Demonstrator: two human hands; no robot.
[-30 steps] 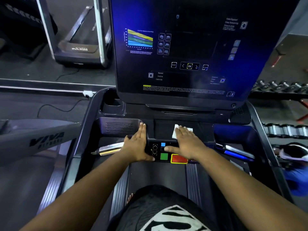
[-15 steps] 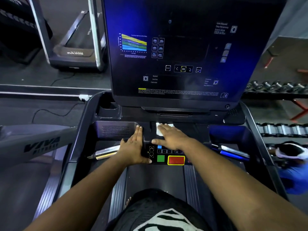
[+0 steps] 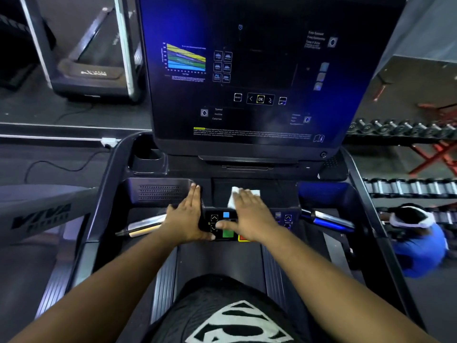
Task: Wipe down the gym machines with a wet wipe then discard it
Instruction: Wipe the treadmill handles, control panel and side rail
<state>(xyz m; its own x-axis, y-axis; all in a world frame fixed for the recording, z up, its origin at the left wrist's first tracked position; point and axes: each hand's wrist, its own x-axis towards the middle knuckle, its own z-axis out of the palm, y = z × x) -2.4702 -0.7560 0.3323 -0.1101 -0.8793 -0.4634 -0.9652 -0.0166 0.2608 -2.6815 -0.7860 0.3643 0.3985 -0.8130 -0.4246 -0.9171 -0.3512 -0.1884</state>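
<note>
This is a gym: a treadmill console (image 3: 247,70) at 12 o'clock, another treadmill (image 3: 94,70) at 10 o'clock, and dumbbell racks (image 3: 405,131) at 2 o'clock.

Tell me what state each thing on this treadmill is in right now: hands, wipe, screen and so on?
Left hand: flat, fingers straight, resting on the console beside the button panel.
Right hand: flat, pressing the wet wipe down.
Wet wipe: crumpled, partly under the fingers.
Touchscreen: on, showing a chart and an OK button.
Cup holder: nothing visible inside.
</note>
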